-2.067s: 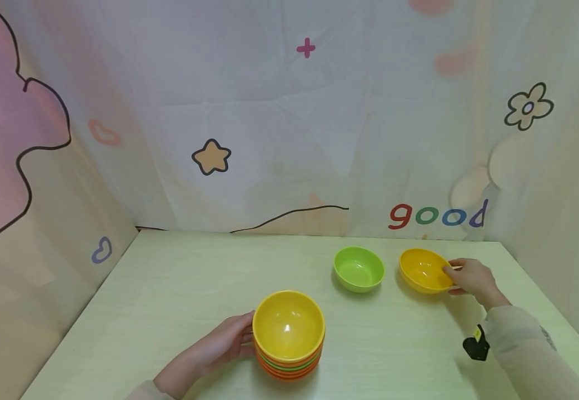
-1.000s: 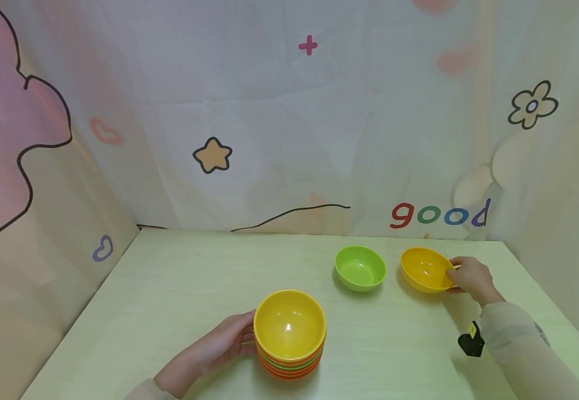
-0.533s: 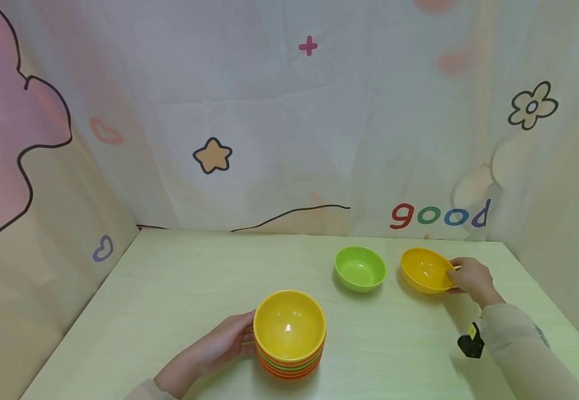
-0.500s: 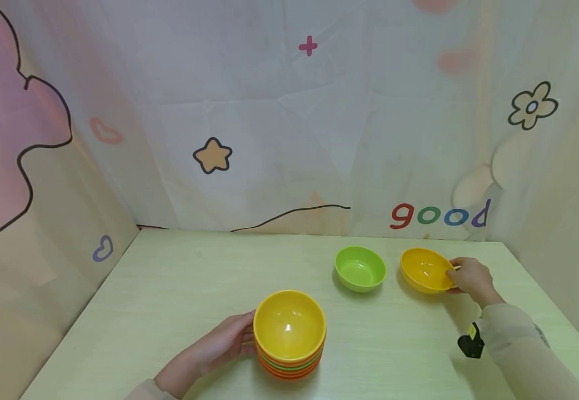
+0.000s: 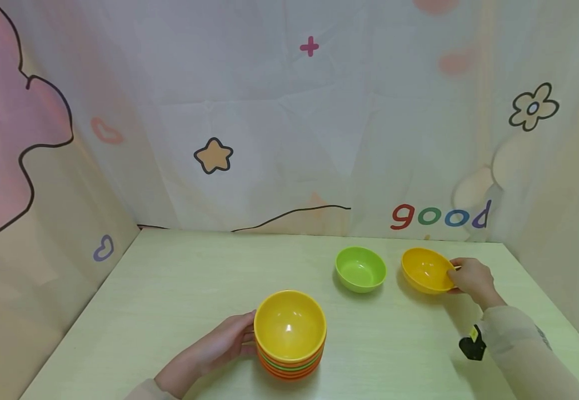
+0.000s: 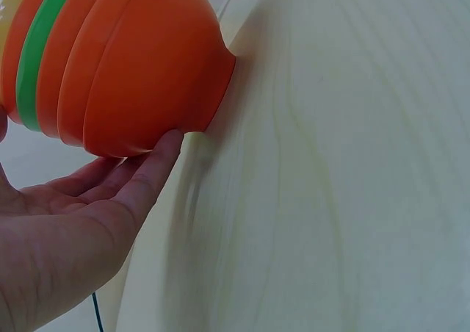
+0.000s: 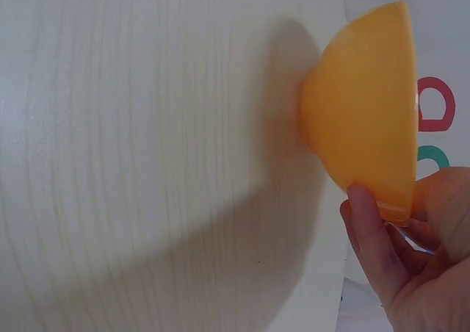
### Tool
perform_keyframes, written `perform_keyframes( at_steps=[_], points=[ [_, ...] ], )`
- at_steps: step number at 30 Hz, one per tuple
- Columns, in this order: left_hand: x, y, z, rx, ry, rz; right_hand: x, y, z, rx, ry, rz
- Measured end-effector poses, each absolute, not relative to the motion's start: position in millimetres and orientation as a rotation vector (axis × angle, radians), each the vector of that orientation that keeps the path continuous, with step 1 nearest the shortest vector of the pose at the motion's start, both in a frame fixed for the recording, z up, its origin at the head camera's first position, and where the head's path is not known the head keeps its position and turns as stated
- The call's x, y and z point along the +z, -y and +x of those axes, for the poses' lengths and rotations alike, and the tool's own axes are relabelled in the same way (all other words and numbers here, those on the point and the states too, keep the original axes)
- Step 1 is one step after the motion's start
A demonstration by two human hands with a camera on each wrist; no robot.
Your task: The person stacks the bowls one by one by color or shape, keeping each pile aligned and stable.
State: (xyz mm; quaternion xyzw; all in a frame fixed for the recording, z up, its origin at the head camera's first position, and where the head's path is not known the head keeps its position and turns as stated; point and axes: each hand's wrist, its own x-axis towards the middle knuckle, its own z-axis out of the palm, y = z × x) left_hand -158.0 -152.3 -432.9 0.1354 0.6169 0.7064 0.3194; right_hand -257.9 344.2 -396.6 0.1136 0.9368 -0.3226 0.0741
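In the head view, a stack of several bowls (image 5: 290, 333) stands near the front of the table, a yellow one on top and orange and green rims below. My left hand (image 5: 226, 339) rests against the stack's left side; in the left wrist view its nearly straight fingers (image 6: 158, 167) touch the orange bottom bowl (image 6: 158, 67). Farther back on the right, my right hand (image 5: 474, 280) pinches the rim of a yellow-orange bowl (image 5: 425, 270). The right wrist view shows fingers on this bowl's (image 7: 367, 104) outer wall; whether its base touches the table is unclear.
A green bowl (image 5: 360, 270) stands upright just left of the yellow-orange one. The pale wood-grain table (image 5: 179, 278) meets a printed cloth backdrop (image 5: 279, 139) at its back edge, with cloth at both sides. A black tag-like piece (image 5: 473, 344) hangs by the right sleeve.
Almost nothing differs. Both hands and all bowls keep their places, apart from a slight shift of the whole view and a small movement of the right forearm.
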Motion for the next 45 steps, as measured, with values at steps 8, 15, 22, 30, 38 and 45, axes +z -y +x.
perform_keyframes(
  at_steps=[8, 15, 22, 30, 38, 45],
  points=[
    [-432, 152, -158, 1.855, -1.621, 0.349, -394, -339, -259, -0.946, -2.849, 0.249],
    [-432, 153, -158, 1.856, -1.619, 0.373, -384, -329, -257, -0.918, -2.874, 0.174],
    [-431, 152, -157, 1.855, -1.623, 0.369, -377, -322, -255, -0.917, -2.873, 0.115],
    [-431, 152, -157, 1.847, -1.627, 0.351, -368, -311, -248, -0.861, -2.912, 0.013],
    [-431, 152, -157, 1.844, -1.635, 0.358, -358, -298, -238, -0.866, -2.916, -0.104],
    [-431, 152, -157, 1.85, -1.635, 0.352, -350, -281, -230, -0.849, -2.91, -0.157]
  ],
)
